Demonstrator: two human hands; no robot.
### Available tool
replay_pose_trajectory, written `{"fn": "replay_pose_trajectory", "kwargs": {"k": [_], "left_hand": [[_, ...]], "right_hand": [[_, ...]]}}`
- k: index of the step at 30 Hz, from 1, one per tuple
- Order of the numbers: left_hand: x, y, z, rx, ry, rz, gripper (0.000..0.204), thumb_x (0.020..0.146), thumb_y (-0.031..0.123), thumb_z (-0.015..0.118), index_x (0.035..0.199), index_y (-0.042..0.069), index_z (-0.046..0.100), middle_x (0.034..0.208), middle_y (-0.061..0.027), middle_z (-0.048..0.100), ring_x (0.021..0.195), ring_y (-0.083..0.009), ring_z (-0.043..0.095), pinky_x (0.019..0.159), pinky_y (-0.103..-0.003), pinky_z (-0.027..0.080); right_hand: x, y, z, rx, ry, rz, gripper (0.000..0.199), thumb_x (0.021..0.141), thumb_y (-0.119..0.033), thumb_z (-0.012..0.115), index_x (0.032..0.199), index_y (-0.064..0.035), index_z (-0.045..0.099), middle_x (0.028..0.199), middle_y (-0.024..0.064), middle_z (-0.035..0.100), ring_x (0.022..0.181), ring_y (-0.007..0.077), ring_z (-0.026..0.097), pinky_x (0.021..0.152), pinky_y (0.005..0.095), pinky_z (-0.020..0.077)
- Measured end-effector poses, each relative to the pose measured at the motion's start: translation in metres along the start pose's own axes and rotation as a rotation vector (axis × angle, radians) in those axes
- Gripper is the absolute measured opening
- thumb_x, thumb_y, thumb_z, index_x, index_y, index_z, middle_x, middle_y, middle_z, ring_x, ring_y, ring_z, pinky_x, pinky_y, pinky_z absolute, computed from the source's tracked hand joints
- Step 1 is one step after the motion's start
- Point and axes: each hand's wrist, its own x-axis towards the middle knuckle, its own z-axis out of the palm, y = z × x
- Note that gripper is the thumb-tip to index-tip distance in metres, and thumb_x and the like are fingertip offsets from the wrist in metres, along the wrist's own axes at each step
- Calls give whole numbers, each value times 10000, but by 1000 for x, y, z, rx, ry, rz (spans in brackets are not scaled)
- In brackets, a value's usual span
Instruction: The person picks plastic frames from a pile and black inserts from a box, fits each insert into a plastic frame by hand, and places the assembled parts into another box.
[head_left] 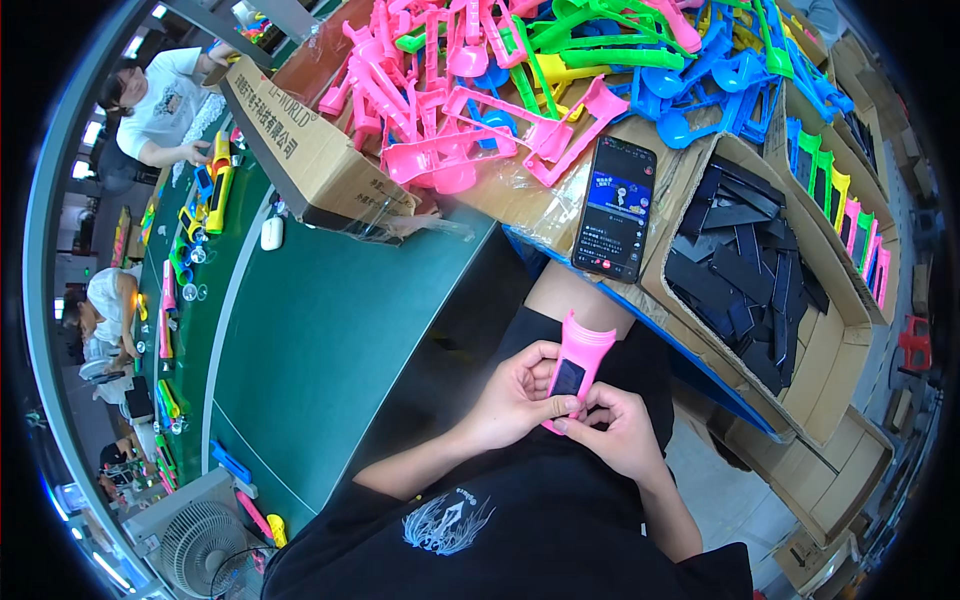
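Both hands meet over the person's lap in the head view: the left hand (515,392) cradles a pink plastic handle (575,365) from the side, while the right hand (615,430) pinches at a dark rectangular strip (568,378) set into its face. It looks like the strip is being seated into the handle, so pressing it flush would call for firm thumb pressure along its length. More black strips (745,275) fill a cardboard box (840,345) to the right, beside a phone (614,208) and a heap of coloured plastic parts (520,70).
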Motion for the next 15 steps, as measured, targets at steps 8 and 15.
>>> {"fn": "replay_pose_trajectory", "kwargs": {"k": [8,15], "left_hand": [[-4,1,14,134,129,202,447,818,-67,789,1184,2,543,1129,-121,701,1025,-155,694,926,-311,559],[19,51,31,412,-97,215,503,855,-33,758,1304,-14,533,1116,-86,688,1006,-135,664,926,-307,530]], "right_hand": [[1,-2,5,-353,205,-298,258,759,-87,857,828,7,627,756,66,643,646,116,621,617,267,508],[-18,-31,-31,-235,193,-294,241,762,-71,858,849,-13,641,820,66,685,693,99,654,644,244,522]]}}
